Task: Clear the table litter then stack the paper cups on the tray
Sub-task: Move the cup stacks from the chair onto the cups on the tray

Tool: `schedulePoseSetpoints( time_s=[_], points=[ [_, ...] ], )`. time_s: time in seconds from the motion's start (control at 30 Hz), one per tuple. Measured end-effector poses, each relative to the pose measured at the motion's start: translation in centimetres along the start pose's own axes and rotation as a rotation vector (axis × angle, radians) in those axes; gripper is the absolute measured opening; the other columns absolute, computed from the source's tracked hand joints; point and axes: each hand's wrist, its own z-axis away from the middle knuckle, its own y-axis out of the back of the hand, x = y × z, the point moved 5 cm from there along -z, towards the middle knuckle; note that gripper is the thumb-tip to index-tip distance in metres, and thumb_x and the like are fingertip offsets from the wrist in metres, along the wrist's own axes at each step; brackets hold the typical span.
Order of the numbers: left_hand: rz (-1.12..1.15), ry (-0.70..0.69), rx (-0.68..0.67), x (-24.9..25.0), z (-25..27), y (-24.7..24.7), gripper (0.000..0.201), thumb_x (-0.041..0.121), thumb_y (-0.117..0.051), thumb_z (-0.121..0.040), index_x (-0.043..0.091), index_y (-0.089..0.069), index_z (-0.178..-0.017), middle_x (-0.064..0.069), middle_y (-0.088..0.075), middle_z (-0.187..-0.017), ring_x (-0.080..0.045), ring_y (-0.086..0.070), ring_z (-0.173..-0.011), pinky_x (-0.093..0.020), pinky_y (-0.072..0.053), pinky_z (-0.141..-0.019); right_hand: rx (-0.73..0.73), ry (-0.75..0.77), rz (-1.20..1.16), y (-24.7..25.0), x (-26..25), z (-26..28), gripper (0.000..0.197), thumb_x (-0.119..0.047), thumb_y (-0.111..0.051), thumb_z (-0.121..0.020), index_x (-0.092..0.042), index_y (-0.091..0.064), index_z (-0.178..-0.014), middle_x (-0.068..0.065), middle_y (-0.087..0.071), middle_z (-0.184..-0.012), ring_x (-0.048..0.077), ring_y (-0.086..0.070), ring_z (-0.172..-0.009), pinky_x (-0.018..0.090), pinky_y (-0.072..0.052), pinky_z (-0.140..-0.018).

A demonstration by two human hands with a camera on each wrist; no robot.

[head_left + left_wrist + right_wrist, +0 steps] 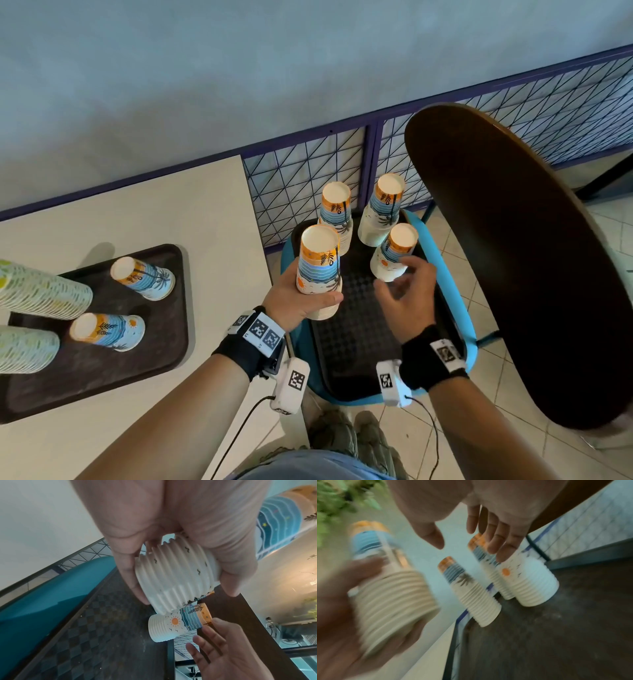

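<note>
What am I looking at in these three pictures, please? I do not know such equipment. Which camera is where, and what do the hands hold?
No machine works here: a person wears one camera on the head and one on each wrist. The wide picture is the head view, looking down. The left hand grips a stack of upturned paper cups; its wrist view shows the fingers around the ribbed rims. The right hand is open and reaches for a shorter cup stack; its wrist view is blurred. That stack and two more behind it stand on a dark tray lying on a blue chair. On the white table lies a second tray with other cups.
</note>
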Motion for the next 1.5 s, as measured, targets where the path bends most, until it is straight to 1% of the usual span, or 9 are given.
schedulePoseSetpoints(
  time_s=[0.1,0.2,0.3,0.4,0.7,1.07,1.23,1.4,1.5],
  points=[
    [0.006,0.005,0.010,0.0,0.3,-0.2,0.074,0.037,-0.095,-0.054,0.030,-0.065,-0.122,0.005,-0.079,-0.116,-0.016,-0.073,-0.113,-0.042,-0.056,-0.104,0.134,-0.186,0.000,1.7,1.5,-3.7,0.074,-0.036,-0.082,-0.080,-0.036,-0.035,-0.137,-0.002,-0.040,-0.135,0.017,-0.057,-0.108,0.041,-0.057,-0.091],
    [0.003,0.005,-0.004,0.1,0.6,-0.6,0.073,0.037,-0.094,-0.055,0.033,-0.065,-0.121,0.009,-0.079,-0.116,-0.013,-0.074,-0.111,-0.040,-0.057,-0.103,0.075,-0.297,0.002,0.9,3.7,-6.8,0.100,-0.049,-0.086,-0.072,-0.034,-0.024,-0.150,0.003,-0.031,-0.153,0.026,-0.047,-0.132,0.048,-0.047,-0.108],
    [-0.003,-0.005,0.003,0.2,0.7,-0.7,0.074,0.036,-0.095,-0.056,0.030,-0.065,-0.123,0.005,-0.079,-0.118,-0.016,-0.074,-0.112,-0.044,-0.058,-0.104,-0.017,-0.319,0.032,-0.8,5.6,-8.7,0.113,-0.062,-0.087,-0.059,-0.033,-0.027,-0.150,0.004,-0.037,-0.154,0.028,-0.043,-0.140,0.051,-0.041,-0.115],
    [-0.011,-0.017,0.006,0.5,1.0,-0.6,0.078,0.037,-0.095,-0.057,0.026,-0.065,-0.128,0.003,-0.078,-0.120,-0.016,-0.074,-0.112,-0.045,-0.057,-0.105,-0.068,-0.278,0.070,-2.4,5.9,-9.4,0.107,-0.058,-0.089,-0.058,-0.031,-0.035,-0.146,0.000,-0.049,-0.148,0.025,-0.049,-0.137,0.052,-0.043,-0.114],
    [-0.046,-0.033,0.041,0.7,1.3,0.9,0.076,0.040,-0.095,-0.058,0.030,-0.065,-0.127,0.002,-0.077,-0.122,-0.020,-0.073,-0.116,-0.052,-0.055,-0.108,-0.013,-0.271,0.055,-3.4,6.3,-9.4,0.088,-0.036,-0.086,-0.077,-0.030,-0.034,-0.148,0.002,-0.053,-0.146,0.028,-0.051,-0.136,0.045,-0.040,-0.113],
    [0.032,-0.015,0.107,0.3,2.6,3.2,0.080,0.036,-0.095,-0.061,0.019,-0.063,-0.133,-0.002,-0.077,-0.123,-0.022,-0.073,-0.114,-0.049,-0.057,-0.104,-0.024,-0.218,0.183,-3.1,6.0,-8.2,0.095,-0.035,-0.088,-0.063,-0.034,-0.035,-0.141,0.010,-0.051,-0.133,0.032,-0.056,-0.121,0.047,-0.050,-0.103],
    [0.121,0.012,0.125,-0.4,4.7,5.6,0.061,0.007,-0.092,-0.074,0.028,-0.064,-0.124,0.010,-0.081,-0.111,-0.011,-0.076,-0.103,-0.038,-0.064,-0.089,0.042,-0.216,0.012,-2.6,5.4,-5.1,0.087,-0.032,-0.087,-0.066,-0.033,-0.038,-0.137,0.002,-0.057,-0.132,0.025,-0.059,-0.120,0.041,-0.047,-0.105],
    [0.240,0.017,0.208,-2.1,8.7,9.9,0.067,0.023,-0.093,-0.058,0.025,-0.068,-0.120,-0.001,-0.080,-0.114,-0.022,-0.075,-0.108,-0.045,-0.064,-0.089,-0.027,-0.176,-0.163,-5.0,2.2,0.1,0.080,-0.016,-0.086,-0.076,-0.034,-0.036,-0.137,-0.003,-0.060,-0.127,0.018,-0.062,-0.115,0.037,-0.045,-0.106],
    [0.270,0.004,0.307,-3.3,11.5,13.2,0.069,0.026,-0.093,-0.058,0.021,-0.068,-0.123,-0.003,-0.080,-0.115,-0.026,-0.075,-0.111,-0.044,-0.064,-0.087,-0.130,-0.117,-0.254,-8.7,-0.4,2.7,0.082,-0.010,-0.084,-0.080,-0.024,-0.036,-0.145,-0.002,-0.061,-0.131,0.004,-0.063,-0.113,0.036,-0.047,-0.106]
  ],
)
